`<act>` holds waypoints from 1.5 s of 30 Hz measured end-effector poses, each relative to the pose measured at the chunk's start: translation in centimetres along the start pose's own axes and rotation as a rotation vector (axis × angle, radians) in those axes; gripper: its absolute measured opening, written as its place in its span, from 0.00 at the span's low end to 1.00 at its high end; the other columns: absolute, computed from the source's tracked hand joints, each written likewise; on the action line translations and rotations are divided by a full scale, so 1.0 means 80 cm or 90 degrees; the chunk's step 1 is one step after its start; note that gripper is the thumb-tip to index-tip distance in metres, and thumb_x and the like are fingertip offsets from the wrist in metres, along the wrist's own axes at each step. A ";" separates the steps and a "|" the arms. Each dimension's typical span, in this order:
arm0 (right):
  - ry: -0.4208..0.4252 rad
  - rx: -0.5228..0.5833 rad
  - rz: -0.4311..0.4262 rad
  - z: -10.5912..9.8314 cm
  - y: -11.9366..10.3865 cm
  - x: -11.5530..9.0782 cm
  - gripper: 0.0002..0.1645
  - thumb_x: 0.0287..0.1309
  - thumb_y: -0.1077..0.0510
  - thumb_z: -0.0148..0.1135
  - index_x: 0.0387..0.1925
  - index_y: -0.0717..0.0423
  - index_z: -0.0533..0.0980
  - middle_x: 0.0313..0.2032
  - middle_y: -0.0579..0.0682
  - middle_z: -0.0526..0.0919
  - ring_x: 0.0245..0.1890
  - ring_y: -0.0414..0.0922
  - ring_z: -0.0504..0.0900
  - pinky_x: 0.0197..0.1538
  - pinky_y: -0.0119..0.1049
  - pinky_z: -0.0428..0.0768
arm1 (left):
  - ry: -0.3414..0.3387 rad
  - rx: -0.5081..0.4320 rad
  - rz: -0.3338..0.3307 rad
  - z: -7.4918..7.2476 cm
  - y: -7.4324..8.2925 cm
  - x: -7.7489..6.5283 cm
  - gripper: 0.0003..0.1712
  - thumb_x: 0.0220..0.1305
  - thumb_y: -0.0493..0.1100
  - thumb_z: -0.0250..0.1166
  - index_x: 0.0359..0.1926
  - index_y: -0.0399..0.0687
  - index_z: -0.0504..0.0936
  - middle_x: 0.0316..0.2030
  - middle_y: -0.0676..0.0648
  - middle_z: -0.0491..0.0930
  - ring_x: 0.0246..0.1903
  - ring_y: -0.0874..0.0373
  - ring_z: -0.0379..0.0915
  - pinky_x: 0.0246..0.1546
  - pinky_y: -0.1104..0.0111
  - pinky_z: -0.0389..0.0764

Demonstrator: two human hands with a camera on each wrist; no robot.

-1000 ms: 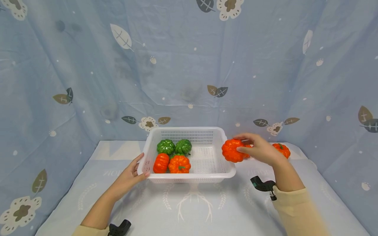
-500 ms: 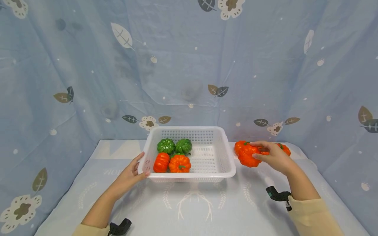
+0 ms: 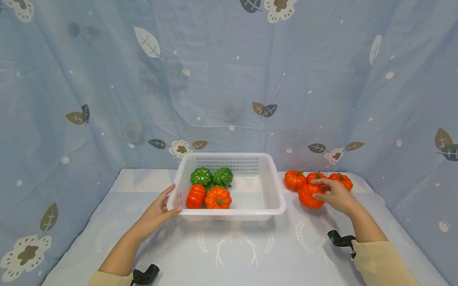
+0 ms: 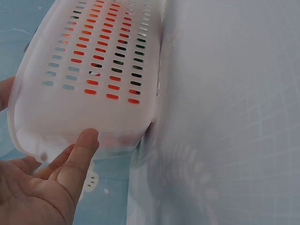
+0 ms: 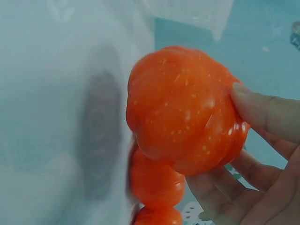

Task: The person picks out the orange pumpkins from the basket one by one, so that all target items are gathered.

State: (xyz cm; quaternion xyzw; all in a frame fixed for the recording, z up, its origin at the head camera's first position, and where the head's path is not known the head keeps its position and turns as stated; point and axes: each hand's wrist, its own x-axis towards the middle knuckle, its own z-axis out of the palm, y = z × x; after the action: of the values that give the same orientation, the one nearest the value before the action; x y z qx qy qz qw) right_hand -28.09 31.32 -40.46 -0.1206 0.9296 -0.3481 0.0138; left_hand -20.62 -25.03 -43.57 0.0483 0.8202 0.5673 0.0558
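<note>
My right hand (image 3: 338,195) holds an orange toy pumpkin (image 3: 309,196) between thumb and fingers, to the right of the basket. In the right wrist view the pumpkin (image 5: 185,110) shows its glossy, ribbed side, with the thumb pressed on it and other fingers behind. Behind it in the head view, three more orange pumpkins (image 3: 295,180) stand in a row, the middle one partly covered. My left hand (image 3: 157,214) grips the left front corner of a white perforated plastic basket (image 3: 232,212), one finger (image 4: 84,150) against its outer wall in the left wrist view.
Inside the basket's left half lie two green pumpkins (image 3: 222,177), a red-orange one (image 3: 195,196) and an orange one (image 3: 218,198). A pale patterned cloth covers the table (image 3: 236,246). Blue patterned curtains (image 3: 229,79) hang close behind and at both sides.
My right hand has carried the orange pumpkin right and toward me, away from the basket's right rim and lower in front of the row. The left hand and basket stay put.
</note>
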 end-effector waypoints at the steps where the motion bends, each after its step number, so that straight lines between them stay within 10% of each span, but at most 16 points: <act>1: 0.002 -0.006 -0.001 0.001 0.003 0.001 0.28 0.60 0.58 0.70 0.60 0.64 0.76 0.57 0.69 0.76 0.56 0.67 0.74 0.57 0.64 0.74 | 0.002 0.002 -0.002 0.000 0.000 0.000 0.54 0.64 0.47 0.69 0.80 0.57 0.43 0.72 0.33 0.60 0.67 0.36 0.64 0.59 0.50 0.75; 27: 0.051 -0.015 -0.003 0.018 -0.006 -0.004 0.17 0.64 0.59 0.66 0.52 0.63 0.81 0.50 0.62 0.83 0.52 0.64 0.79 0.51 0.56 0.81 | -0.008 -0.015 0.011 -0.002 -0.004 0.001 0.55 0.64 0.47 0.70 0.80 0.57 0.43 0.73 0.33 0.57 0.68 0.36 0.62 0.59 0.53 0.74; 45: -0.147 -0.028 0.123 0.003 -0.011 -0.015 0.46 0.57 0.41 0.71 0.64 0.70 0.70 0.56 0.70 0.76 0.52 0.62 0.76 0.51 0.59 0.78 | -0.015 -0.016 0.020 -0.003 -0.004 0.001 0.55 0.64 0.47 0.69 0.80 0.57 0.42 0.73 0.33 0.57 0.68 0.37 0.62 0.59 0.54 0.74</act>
State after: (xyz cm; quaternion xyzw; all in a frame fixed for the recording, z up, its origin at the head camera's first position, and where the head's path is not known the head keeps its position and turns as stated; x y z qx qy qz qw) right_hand -26.67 30.79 -40.16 -0.0704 0.9366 -0.3084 0.1510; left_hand -20.70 -25.33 -43.80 0.0669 0.8117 0.5775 0.0570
